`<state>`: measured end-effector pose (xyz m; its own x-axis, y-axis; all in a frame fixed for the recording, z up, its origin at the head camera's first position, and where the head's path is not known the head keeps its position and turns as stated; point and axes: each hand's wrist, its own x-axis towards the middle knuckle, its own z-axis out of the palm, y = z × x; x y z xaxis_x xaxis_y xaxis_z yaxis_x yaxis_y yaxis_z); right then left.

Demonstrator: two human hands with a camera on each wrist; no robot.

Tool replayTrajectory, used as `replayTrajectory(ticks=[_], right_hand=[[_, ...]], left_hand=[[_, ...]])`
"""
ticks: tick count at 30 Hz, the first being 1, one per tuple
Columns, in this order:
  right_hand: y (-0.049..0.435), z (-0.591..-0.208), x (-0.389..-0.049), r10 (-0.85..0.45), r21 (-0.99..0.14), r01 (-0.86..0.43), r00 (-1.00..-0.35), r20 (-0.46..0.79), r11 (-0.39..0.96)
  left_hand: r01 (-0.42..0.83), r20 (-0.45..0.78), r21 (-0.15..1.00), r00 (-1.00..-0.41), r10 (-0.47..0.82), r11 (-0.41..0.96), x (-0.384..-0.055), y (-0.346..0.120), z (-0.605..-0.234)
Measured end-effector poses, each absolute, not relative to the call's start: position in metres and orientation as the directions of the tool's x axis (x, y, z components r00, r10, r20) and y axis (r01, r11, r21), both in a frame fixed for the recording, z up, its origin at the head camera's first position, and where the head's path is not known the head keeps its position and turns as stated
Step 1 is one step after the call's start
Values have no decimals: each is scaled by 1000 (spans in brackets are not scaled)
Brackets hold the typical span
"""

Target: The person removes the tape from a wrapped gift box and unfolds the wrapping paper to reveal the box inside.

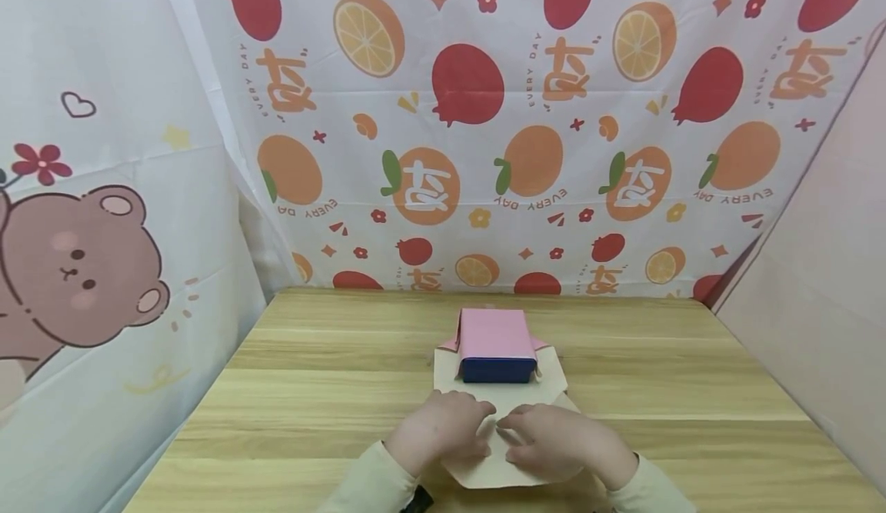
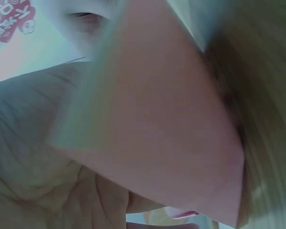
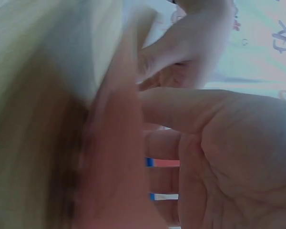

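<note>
A sheet of paper (image 1: 508, 398), cream on top and pink beneath, lies on the table with its front part lifted slightly. At its far end sits a dark blue box (image 1: 498, 371), with a pink part (image 1: 494, 332) over its top and side. My left hand (image 1: 446, 424) rests on the left of the cream sheet, my right hand (image 1: 554, 436) on its right, fingertips facing inward and apart. Both wrist views show the pink underside (image 2: 167, 109) close to the palms. The sheet's pink flap (image 3: 114, 157) hides some fingers of the right hand.
The wooden tabletop (image 1: 311, 390) extends to both sides. A fruit-print curtain (image 1: 471, 151) hangs behind it, a bear-print curtain (image 1: 104, 267) at left and a pale curtain (image 1: 824, 290) at right. Something black (image 1: 418, 500) shows beside the left wrist.
</note>
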<state>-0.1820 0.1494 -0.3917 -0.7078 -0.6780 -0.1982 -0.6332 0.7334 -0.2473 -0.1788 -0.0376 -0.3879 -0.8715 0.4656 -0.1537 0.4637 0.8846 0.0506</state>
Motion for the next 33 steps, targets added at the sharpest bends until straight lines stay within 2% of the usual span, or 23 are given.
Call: replayTrajectory(ticks=[7,12,23,33], right_hand=[[149,-404,-189,-632,-233,-589,-737,-238,774],[158,-410,-200,-587,-232,-541,-771,-247,808],[181,-413,-220,-456,-229,-405,-852,-256,885],[209,-425,-239,-454,-278,-379,-841,-296,883]], left_hand=[[456,-200,85,-863,463,886,-185,-41,-396],[441,-223,14,-874,433,897,-189,-45,-400],[285,-250,-38,-931,267,958,-197,-51,-405],[266,-240,8,-935,260,964,-209,-71,-406]])
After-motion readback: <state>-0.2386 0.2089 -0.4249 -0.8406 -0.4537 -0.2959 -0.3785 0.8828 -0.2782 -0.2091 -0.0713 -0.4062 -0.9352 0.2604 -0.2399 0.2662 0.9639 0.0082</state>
